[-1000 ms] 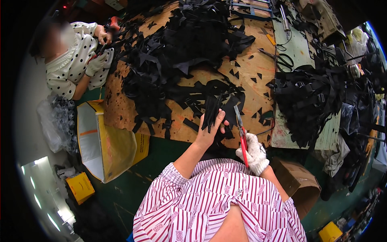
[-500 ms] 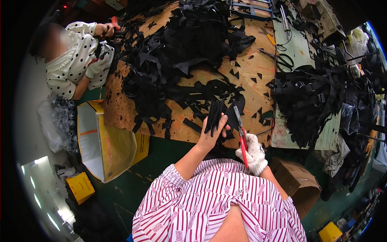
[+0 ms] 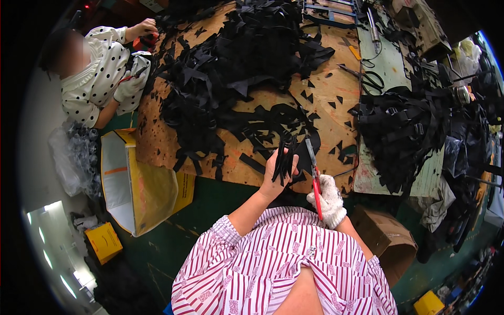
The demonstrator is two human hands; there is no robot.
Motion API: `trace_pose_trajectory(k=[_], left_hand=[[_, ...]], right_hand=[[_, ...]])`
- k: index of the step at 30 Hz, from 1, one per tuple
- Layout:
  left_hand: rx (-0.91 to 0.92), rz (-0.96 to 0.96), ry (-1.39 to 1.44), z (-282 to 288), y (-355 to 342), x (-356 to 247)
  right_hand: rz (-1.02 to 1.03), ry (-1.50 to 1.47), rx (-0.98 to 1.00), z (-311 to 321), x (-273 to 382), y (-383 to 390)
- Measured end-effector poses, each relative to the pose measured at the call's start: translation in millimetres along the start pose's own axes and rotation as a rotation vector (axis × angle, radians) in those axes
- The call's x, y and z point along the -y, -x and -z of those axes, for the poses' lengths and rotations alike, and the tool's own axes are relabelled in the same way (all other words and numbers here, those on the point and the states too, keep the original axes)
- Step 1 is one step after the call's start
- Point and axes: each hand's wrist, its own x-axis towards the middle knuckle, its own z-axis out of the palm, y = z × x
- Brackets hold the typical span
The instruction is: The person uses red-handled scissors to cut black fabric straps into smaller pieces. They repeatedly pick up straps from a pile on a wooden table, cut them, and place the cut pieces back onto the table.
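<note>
Head view: bare left hand (image 3: 271, 179) curls its fingers round bunched black fabric strips (image 3: 284, 164), seemingly aligning them; white-gloved right hand (image 3: 332, 202) grips red-handled metal scissors (image 3: 316, 189); any cut calls for leftward blades.

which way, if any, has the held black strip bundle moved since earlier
Yes: the black strip bundle has shifted toward the near edge of the wooden table.

I see black strips (image 3: 284, 163) fanned loosely in the bare left hand (image 3: 270, 177); red-handled metal shears (image 3: 315, 181) point tableward from the gloved right hand (image 3: 329, 198).
</note>
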Motion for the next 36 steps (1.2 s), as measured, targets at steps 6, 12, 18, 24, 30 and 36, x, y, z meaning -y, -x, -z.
trace_pose_trajectory(k=[6,12,18,24,30,36], left_hand=[[-0.03,0.059,-0.007,2,-3,-4],[-0.035,-0.007,0.192,-3,5,6],[-0.044,0.192,0.353,2,0,2],[-0.018,-0.245,-0.106,-1,6,7],[-0.002,0.091,0.162,4,4,9],[0.19,0.118,0.274,12,13,25]], right_hand=[[-0.19,-0.325,0.057,-1,10,4],[-0.029,-0.083,0.021,0,7,-1],[-0.193,-0.191,0.059,0,10,0],[-0.162,-0.192,0.048,2,0,-5],[-0.378,-0.304,-0.009,3,34,-1],[-0.321,-0.494,-0.156,18,43,-14]])
